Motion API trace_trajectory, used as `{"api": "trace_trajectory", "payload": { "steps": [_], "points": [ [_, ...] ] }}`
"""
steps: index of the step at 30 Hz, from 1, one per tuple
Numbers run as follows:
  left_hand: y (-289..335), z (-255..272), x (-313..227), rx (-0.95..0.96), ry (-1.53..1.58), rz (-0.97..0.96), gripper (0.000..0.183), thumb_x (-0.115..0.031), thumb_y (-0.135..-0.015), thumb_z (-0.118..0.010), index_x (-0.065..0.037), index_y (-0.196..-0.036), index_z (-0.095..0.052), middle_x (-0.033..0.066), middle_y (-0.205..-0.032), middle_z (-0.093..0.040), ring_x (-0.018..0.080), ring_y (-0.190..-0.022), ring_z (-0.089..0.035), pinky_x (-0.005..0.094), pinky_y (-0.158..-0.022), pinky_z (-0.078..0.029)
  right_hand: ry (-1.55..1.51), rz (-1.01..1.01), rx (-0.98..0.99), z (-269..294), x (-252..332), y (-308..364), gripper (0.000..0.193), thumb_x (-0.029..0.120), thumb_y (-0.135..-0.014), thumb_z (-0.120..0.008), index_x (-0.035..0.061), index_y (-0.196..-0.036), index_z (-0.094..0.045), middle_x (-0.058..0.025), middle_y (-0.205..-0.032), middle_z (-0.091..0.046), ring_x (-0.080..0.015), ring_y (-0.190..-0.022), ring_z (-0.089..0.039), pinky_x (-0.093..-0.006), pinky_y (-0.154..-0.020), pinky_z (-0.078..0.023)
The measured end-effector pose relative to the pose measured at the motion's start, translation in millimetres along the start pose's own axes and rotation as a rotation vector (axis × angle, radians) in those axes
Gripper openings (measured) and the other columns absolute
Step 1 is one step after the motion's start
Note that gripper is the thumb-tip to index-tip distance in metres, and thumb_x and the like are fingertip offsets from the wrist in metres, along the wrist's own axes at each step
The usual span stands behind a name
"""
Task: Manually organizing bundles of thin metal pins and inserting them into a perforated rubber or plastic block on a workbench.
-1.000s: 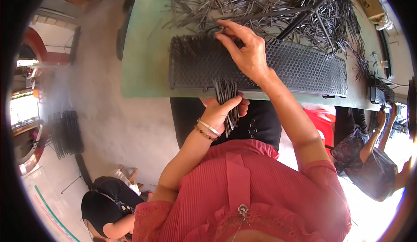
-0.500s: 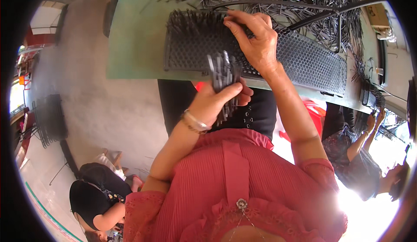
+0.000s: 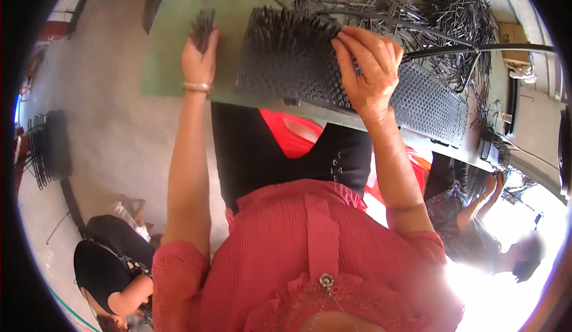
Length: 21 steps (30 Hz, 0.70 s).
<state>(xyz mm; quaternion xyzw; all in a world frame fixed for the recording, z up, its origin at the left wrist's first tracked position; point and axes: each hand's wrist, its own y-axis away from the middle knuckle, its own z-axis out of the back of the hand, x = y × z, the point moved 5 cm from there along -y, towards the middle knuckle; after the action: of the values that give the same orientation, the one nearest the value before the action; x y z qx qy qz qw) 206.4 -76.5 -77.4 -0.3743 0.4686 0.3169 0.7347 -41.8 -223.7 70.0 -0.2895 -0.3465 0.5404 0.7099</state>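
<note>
My left hand is closed around a bundle of thin dark rods, their ends sticking up above the fingers, over the green tabletop's left part. A long dark perforated tray lies along the table's near edge, its face full of small round holes. Dark rods stand upright in the far left part of this tray. At the right end of those rods, my right hand has thumb and fingers pinched together. Whatever sits in its fingertips is too small to name.
Heaps of loose dark rods cover the table's far side. A black metal bar frame reaches across above the tray. A red object shows below the table edge. Other people sit at the lower left and right.
My left hand has swung from in front of the tray to its left, carrying the bundle. My right hand has shifted slightly right and down in the view, still pinched.
</note>
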Motion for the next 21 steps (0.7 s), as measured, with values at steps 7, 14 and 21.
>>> {"api": "trace_trajectory", "payload": {
  "steps": [7, 14, 21],
  "points": [
    [-7, 11, -6, -0.072, 0.256, 0.096, 0.020, -0.020, -0.089, -0.062, -0.001, -0.096, -0.062, 0.0077, -0.085, -0.068, 0.0141, -0.082, -0.064, 0.0271, -0.075, -0.048, 0.043, -0.008, 0.069, -5, 0, 0, 0.015, 0.011, -0.073, -0.073, 0.0087, -0.087, -0.068, 0.0010, -0.095, -0.064, -0.0169, -0.084, -0.059, -0.0319, -0.081, -0.038],
    [63, 22, -100, 0.158, 0.680, 0.552, 0.018, -0.020, -0.089, -0.060, -0.008, -0.101, -0.056, 0.0039, -0.084, -0.059, 0.0110, -0.072, -0.056, 0.0223, -0.052, -0.044, 0.017, -0.006, 0.023, -4, -5, 3, 0.011, 0.014, -0.073, -0.073, 0.0087, -0.082, -0.069, -0.0001, -0.093, -0.065, -0.0185, -0.083, -0.059, -0.0338, -0.081, -0.039],
    [163, -27, -128, 0.489, 0.780, 0.841, 0.023, -0.022, -0.089, -0.060, -0.005, -0.104, -0.057, 0.0031, -0.082, -0.060, 0.0075, -0.067, -0.054, 0.0193, -0.050, -0.039, 0.081, -0.037, -0.015, 4, 1, -8, 0.008, 0.016, -0.074, -0.071, 0.0089, -0.077, -0.069, 0.0000, -0.088, -0.066, -0.0195, -0.083, -0.060, -0.0346, -0.079, -0.039]
  ]
}}
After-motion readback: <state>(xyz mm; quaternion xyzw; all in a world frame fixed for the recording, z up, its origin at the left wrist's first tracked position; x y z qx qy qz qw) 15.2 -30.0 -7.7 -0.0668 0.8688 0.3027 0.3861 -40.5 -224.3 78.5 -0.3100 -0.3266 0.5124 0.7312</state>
